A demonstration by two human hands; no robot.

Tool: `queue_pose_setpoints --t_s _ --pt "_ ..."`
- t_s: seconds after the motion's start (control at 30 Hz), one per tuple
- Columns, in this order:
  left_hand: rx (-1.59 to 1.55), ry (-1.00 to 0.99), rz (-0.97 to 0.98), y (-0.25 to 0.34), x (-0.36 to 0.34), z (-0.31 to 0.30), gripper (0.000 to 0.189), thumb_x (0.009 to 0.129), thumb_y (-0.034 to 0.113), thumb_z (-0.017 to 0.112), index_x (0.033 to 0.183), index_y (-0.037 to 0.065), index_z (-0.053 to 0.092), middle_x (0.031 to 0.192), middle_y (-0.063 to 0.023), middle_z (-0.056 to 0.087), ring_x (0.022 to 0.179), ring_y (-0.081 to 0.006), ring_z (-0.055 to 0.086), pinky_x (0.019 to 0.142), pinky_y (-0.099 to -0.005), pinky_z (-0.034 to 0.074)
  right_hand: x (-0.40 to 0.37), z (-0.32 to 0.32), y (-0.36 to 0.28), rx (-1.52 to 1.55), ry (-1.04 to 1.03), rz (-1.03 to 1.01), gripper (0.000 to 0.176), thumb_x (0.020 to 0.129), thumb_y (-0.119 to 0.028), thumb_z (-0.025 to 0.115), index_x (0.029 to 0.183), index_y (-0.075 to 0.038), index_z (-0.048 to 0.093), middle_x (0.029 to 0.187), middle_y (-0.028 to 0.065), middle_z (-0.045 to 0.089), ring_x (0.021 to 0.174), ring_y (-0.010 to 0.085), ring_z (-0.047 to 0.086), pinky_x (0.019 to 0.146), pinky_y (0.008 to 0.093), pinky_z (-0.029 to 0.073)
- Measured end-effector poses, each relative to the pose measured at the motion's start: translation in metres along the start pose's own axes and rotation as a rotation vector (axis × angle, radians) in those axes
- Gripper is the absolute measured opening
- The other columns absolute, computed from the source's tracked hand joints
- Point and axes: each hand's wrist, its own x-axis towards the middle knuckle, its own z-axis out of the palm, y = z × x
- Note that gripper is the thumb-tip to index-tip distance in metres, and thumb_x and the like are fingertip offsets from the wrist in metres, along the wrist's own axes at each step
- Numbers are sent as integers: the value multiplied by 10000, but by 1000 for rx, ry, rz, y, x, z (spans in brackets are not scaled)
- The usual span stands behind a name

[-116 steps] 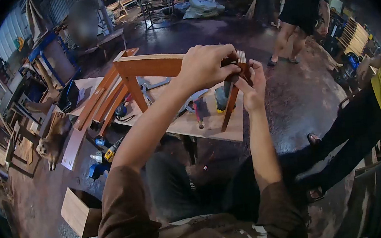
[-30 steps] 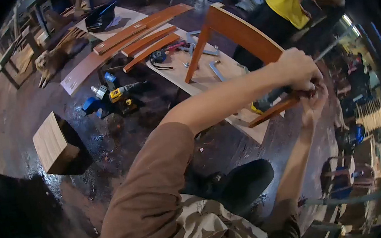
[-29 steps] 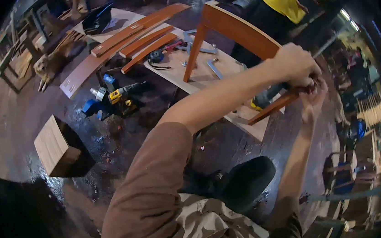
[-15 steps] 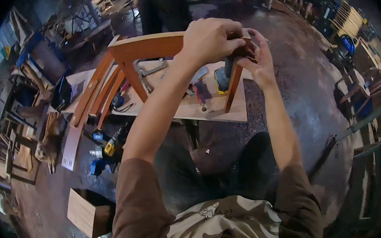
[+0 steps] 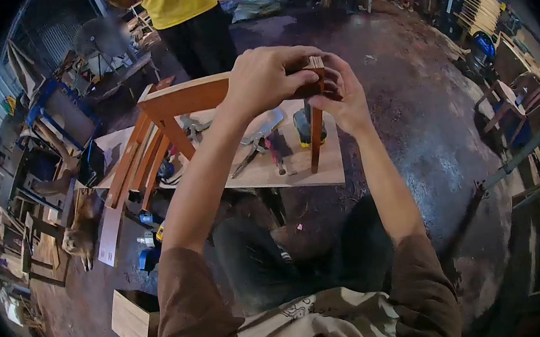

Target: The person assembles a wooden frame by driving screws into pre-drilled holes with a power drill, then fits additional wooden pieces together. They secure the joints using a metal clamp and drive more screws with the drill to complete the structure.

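Observation:
A reddish-brown wooden frame, with a rail across the top and legs going down, stands over a low work board. At its right corner, my left hand grips the end of the rail, thumb along the near side. My right hand curls its fingers around the same corner from the right, its thumb close to the left one. What lies between the fingers is partly hidden. Beneath the hands, a leg reaches down to the board, beside a yellow-and-black cordless tool.
On the board are a red-handled tool and several metal hand tools. More reddish-brown wooden pieces lean at its left. A wooden box sits on the floor at lower left. A person in a yellow shirt stands behind the board.
The view has shifted, and the frame and both hands appear slightly lower and further left. Both hands stay at the frame's corner. The person in yellow appears further left, more of the shirt showing.

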Motion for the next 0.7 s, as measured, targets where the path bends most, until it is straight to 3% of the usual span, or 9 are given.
queue_pose_setpoints --t_s 0.37,0.47,0.53,0.7 --pt "46 29 -7 20 -12 -5 430 791 300 796 1195 208 677 928 -69 753 808 -251 744 697 -349 574 -12 8 0 -66 -17 -23 640 791 46 739 1325 -86 412 1225 101 591 1141 207 612 973 368 518" --pt "66 36 19 18 -12 -5 437 793 308 793 1200 209 670 919 -70 753 799 -254 740 677 -356 567 -18 26 7 -18 76 -94 564 834 51 694 1305 -66 407 1247 102 568 1151 200 602 984 361 511" --pt "59 43 14 15 -11 -3 453 792 308 793 1214 212 656 893 -68 751 794 -260 735 666 -363 559 -19 37 18 75 192 -191 505 881 49 634 1308 -65 391 1233 94 563 1102 161 589 945 304 489" --pt "55 44 13 9 -6 -5 355 786 292 796 1112 180 708 881 -71 751 784 -266 733 663 -355 556 -14 42 24 103 208 -199 500 888 54 613 1315 -73 386 1214 76 551 1085 148 577 945 296 477"
